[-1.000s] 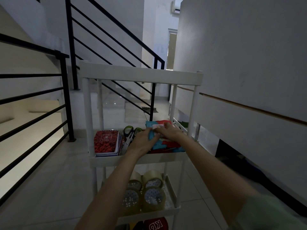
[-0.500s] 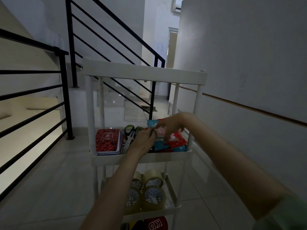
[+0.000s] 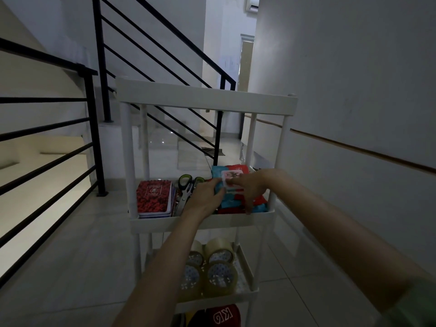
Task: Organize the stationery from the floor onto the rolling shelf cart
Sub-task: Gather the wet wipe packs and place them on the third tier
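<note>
White "KG" on red item (image 3: pixel 223 315)

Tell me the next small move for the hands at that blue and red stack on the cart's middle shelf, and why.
Probably press the blue and red packets flat and square. Both the left hand and the right hand are on the stack, which sits at the right end of the middle shelf, beside the scissors, and looks uneven.
</note>
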